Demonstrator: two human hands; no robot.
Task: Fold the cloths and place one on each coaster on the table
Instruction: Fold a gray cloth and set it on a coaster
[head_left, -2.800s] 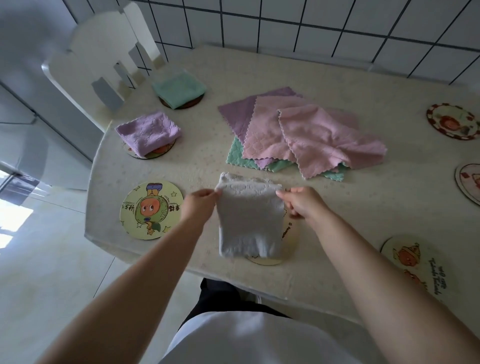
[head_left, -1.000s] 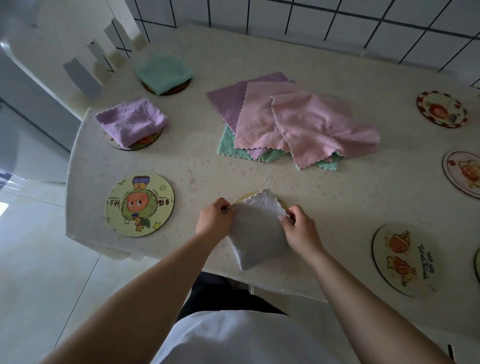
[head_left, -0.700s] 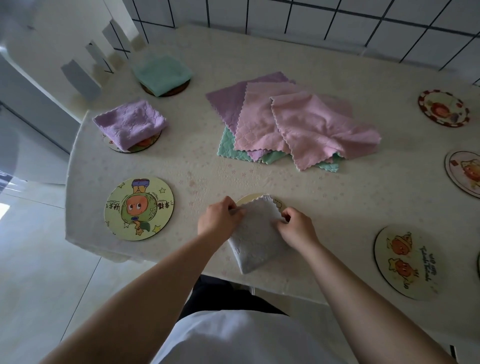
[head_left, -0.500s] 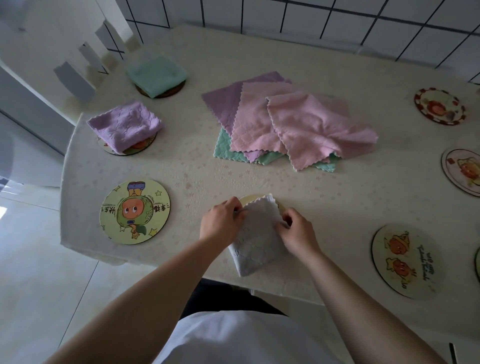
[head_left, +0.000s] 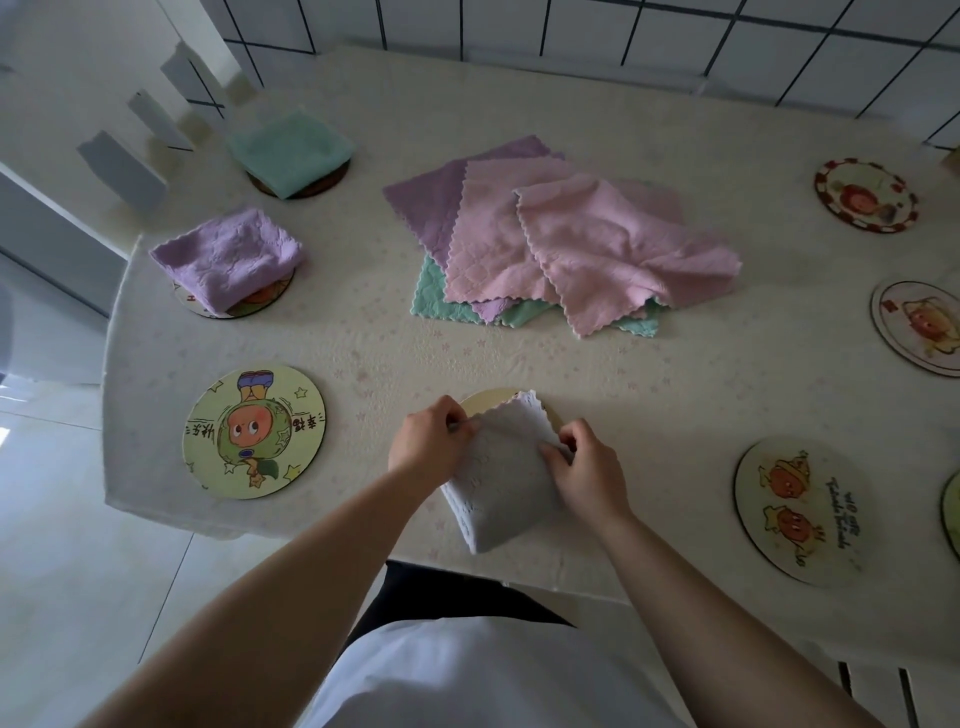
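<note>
- The folded grey textured cloth, a long hanging rectangle 2.8 s ago, is now a compact square at lower centre.
- The left hand and right hand each pinch a side edge.
- The cloth covers most of the round cream coaster.

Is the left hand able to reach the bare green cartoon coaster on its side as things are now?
Probably yes. The green cartoon coaster lies uncovered, with only bare table between it and the left hand. But that hand now pinches the grey cloth, so it must let go first.
</note>
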